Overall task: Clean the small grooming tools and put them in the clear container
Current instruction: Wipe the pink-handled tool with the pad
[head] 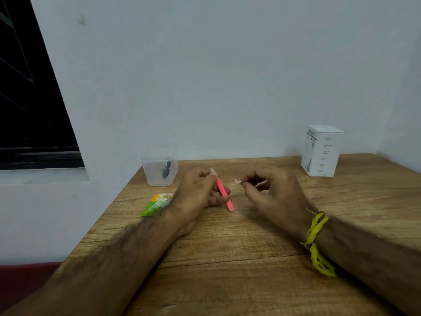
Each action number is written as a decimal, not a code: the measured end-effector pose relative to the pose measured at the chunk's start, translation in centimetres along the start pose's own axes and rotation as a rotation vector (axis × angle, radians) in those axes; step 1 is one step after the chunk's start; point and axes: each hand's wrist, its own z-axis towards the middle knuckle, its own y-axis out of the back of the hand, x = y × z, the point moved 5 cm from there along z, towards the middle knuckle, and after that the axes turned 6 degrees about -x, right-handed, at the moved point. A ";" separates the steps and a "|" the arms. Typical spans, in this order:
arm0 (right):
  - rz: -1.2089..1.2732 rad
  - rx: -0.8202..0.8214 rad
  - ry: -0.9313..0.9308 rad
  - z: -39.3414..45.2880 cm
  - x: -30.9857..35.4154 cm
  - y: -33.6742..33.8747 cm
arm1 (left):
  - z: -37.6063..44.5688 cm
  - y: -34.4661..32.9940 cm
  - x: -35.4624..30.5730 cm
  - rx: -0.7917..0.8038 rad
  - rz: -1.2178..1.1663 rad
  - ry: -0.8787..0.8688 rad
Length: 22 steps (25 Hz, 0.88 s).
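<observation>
one dark tool (166, 170) already lies in the clear container (160, 165) at the table's (227, 258) back left corner, so part of the job looks done. head view: the left hand (200, 193) grips pink tweezers (223, 191), held above the wood, while the right hand (268, 192) pinches a cotton swab (238, 181) just beside their tip. cleaning seems underway; putting the tweezers in the container remains. a green packet (157, 204) and a white box (321, 150) sit aside.
</observation>
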 end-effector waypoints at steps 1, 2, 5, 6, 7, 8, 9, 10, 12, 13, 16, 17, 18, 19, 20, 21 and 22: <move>0.011 -0.051 -0.041 0.2 -0.2 0.0 | -0.2 -0.5 0.1 0.023 0.015 -0.008; 0.022 -0.077 -0.075 0.4 -0.5 0.0 | -0.4 -0.9 0.2 0.047 0.039 -0.025; 0.082 -0.131 -0.137 0.4 -1.4 0.3 | -0.9 -1.6 0.1 0.092 0.054 -0.069; 0.095 -0.155 -0.143 0.4 -1.5 0.6 | -1.0 -1.5 0.0 0.101 0.025 -0.066; 0.098 -0.183 -0.140 0.4 -1.5 1.0 | -1.0 -1.4 -0.1 0.112 -0.010 -0.056; 0.092 -0.211 -0.123 0.4 -1.4 1.4 | -1.1 -1.4 -0.2 0.128 -0.043 -0.044; 0.086 -0.232 -0.090 0.4 -1.1 1.6 | -1.1 -1.4 -0.2 0.145 -0.070 -0.031; 0.078 -0.239 -0.043 0.4 -0.8 1.7 | -1.1 -1.5 -0.2 0.162 -0.091 -0.020; 0.058 -0.226 0.064 0.5 -0.1 1.3 | -1.1 -1.6 -0.1 0.184 -0.118 -0.006; 0.048 -0.216 0.101 0.5 0.1 1.0 | -1.1 -1.7 -0.1 0.192 -0.124 -0.003; 0.019 -0.195 0.157 0.7 0.2 0.1 | -0.9 -1.7 0.1 0.207 -0.135 0.012; 0.004 -0.183 0.174 0.7 0.1 -0.1 | -0.9 -1.6 0.2 0.210 -0.138 0.017; -0.012 -0.171 0.191 0.6 0.2 -0.2 | -0.9 -1.5 0.2 0.211 -0.142 0.021; -0.026 -0.165 0.206 0.6 0.2 -0.3 | -0.8 -1.5 0.3 0.213 -0.147 0.024; -0.034 -0.167 0.214 0.6 0.2 -0.3 | -0.8 -1.5 0.3 0.215 -0.151 0.028; -0.034 -0.173 0.216 0.5 0.2 -0.2 | -0.8 -1.5 0.3 0.220 -0.149 0.033; -0.032 -0.179 0.213 0.5 0.3 -0.1 | -0.9 -1.5 0.3 0.224 -0.143 0.037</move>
